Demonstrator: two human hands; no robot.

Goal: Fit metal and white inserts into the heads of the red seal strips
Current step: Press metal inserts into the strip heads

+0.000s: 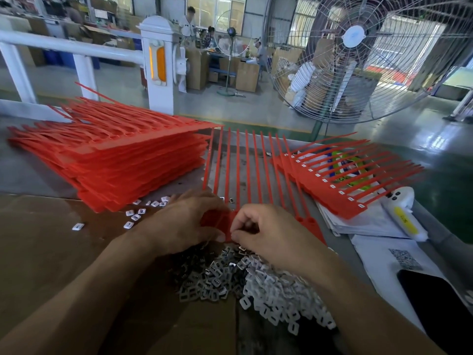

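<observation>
A joined row of red seal strips (245,162) lies in front of me, tails pointing away. My left hand (179,224) pinches the near edge of its heads. My right hand (266,231) presses thumb and finger onto a head just right of it; what is in those fingers is hidden. Below my hands lie a pile of metal inserts (207,280) and a pile of white inserts (281,301). A tall stack of red strips (115,160) sits at the left. A row with white inserts fitted (340,185) rests at the right.
Loose assembled inserts (133,216) are scattered on the brown cardboard (51,252). At the right lie white papers (378,257), a white bottle with a yellow label (404,216) and a dark phone (440,311). A large floor fan (363,55) stands beyond the table edge.
</observation>
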